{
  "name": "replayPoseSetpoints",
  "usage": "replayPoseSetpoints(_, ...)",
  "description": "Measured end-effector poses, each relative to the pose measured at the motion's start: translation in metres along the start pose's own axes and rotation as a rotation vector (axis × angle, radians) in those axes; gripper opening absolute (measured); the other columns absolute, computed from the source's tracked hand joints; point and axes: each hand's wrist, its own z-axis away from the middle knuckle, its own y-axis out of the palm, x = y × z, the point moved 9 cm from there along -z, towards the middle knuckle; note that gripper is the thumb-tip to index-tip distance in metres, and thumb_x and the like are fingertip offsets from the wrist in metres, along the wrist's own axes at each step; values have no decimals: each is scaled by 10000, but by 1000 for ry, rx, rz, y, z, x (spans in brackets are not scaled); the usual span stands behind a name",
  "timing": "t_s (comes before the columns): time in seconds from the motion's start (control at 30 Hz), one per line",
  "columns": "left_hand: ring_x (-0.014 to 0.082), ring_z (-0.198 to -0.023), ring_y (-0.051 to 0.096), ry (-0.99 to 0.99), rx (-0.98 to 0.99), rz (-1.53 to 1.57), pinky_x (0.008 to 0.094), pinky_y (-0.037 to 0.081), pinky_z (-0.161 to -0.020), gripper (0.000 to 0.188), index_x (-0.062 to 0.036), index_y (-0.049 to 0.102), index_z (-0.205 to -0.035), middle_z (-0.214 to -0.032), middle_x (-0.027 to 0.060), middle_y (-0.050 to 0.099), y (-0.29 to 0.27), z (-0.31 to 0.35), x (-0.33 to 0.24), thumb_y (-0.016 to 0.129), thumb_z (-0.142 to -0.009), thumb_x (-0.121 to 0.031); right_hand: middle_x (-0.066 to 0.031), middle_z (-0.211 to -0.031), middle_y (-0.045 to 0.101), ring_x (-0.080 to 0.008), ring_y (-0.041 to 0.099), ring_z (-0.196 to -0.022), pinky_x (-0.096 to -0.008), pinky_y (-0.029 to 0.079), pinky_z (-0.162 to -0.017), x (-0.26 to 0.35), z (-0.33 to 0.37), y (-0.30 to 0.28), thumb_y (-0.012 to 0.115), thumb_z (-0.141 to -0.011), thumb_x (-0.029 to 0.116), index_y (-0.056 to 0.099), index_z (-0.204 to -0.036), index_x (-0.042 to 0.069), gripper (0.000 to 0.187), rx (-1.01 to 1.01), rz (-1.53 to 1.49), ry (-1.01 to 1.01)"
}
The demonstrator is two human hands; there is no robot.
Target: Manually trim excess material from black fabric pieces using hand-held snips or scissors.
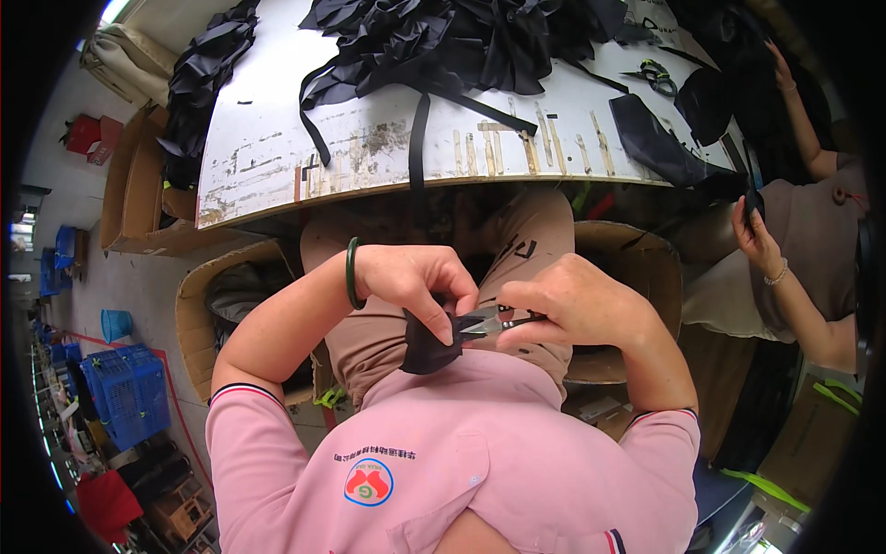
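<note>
Above my lap, my left hand [420, 284] pinches a small piece of black fabric [430, 347] between thumb and fingers. A dark bangle [353, 273] circles that wrist. My right hand [574, 300] is closed around a pair of thread snips [503, 319] with dark handles and pale metal blades. The blades point left and meet the right edge of the black fabric; whether they touch a thread there is too small to tell.
A worn white table [277, 152] stands ahead, heaped with black fabric [443, 46] and loose straps. Scissors [657, 78] lie at its right. Cardboard boxes [198, 314] flank my legs. A co-worker's hand [759, 242] holds dark material at the right. Blue crates [127, 392] stand at left.
</note>
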Motion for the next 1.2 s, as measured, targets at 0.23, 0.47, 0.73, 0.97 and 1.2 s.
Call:
replayPoseSetpoints(0.23, 51, -676, 566, 74, 25, -43, 208, 438, -609, 95, 8, 643, -826, -730, -1, 636, 2, -4, 1, 724, -779, -3, -96, -585, 580, -311, 601, -563, -388, 459, -510, 3, -5, 3, 657, -843, 422, 571, -817, 79, 355, -35, -15, -46)
replayPoseSetpoints(0.47, 71, -748, 604, 89, 22, -54, 219, 475, -696, 110, 21, 657, -856, -803, 35, 677, 3, -4, -2, 726, -774, -5, -104, -582, 575, -310, 591, -554, -387, 449, -505, -1, -5, 4, 660, -842, 416, 586, -819, 79, 346, 17, 22, 0)
replayPoseSetpoints(0.73, 93, -843, 603, 408, -500, 2, 237, 480, -774, 111, 18, 671, -903, -941, 63, 673, -27, 18, -23, 695, -795, 28, -87, -633, 591, -273, 583, -528, -360, 428, -487, -21, 20, -19, 761, -771, 343, 557, -821, 50, 361, -486, -148, 274)
replayPoseSetpoints(0.97, 100, -863, 592, 641, -757, 12, 239, 473, -777, 101, 25, 663, -911, -956, 65, 640, -31, 30, -35, 667, -812, 45, -61, -664, 622, -254, 622, -571, -352, 457, -501, -8, 21, -14, 757, -774, 331, 554, -847, 77, 333, -615, -4, 249)
replayPoseSetpoints(1.2, 108, -874, 592, 636, -751, 5, 247, 473, -787, 95, 27, 658, -910, -961, 71, 639, -30, 26, -37, 659, -818, 52, -58, -669, 630, -255, 626, -568, -351, 460, -501, -9, 23, -13, 751, -778, 338, 556, -853, 75, 336, -631, 23, 227)
